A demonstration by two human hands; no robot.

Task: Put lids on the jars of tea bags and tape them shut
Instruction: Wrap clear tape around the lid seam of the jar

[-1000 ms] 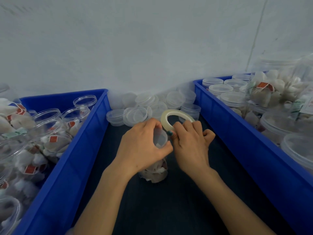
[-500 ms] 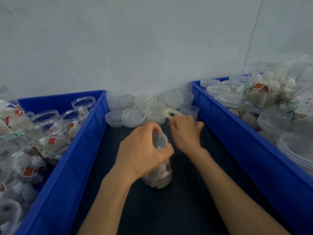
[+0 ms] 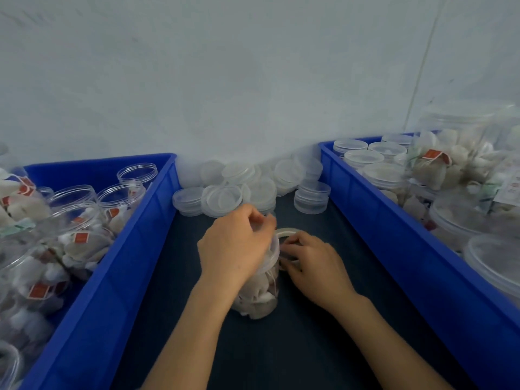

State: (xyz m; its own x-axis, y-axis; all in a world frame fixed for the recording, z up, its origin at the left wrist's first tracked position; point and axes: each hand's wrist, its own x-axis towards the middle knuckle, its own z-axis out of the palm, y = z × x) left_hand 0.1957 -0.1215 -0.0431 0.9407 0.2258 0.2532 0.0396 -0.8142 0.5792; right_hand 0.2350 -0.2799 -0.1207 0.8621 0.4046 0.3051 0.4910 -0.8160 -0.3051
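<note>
At the far left, a blue bin (image 3: 118, 249) holds open jars (image 3: 84, 237) packed with white tea bags carrying red tags, none of them capped. Just beside its inner wall begins the dark bench (image 3: 281, 358), which runs as a strip between the two bins towards a pale wall (image 3: 253, 80). At the back of that strip, against the wall, lies a heap of loose clear lids (image 3: 225, 198), some stacked and some tilted. In front of them the left hand (image 3: 233, 249) comes down from above onto the one jar of tea bags (image 3: 259, 299) standing upright on the bench, its fingers curled over the lid (image 3: 275, 249) and gripping the top. Pressed to the right side of that lid is a roll of clear tape (image 3: 288, 229), standing on edge and touching the rim. The right hand (image 3: 315, 266) grips the roll, fingers wrapped round its ring and thumb side towards the jar. Whether a strip of tape already lies on the lid is too blurred to tell. Further right, a short stack of lids (image 3: 311, 198) sits near the second blue bin (image 3: 394, 235), which is filled with capped jars (image 3: 363, 158) and a larger clear tub of tea bags (image 3: 464, 153).
</note>
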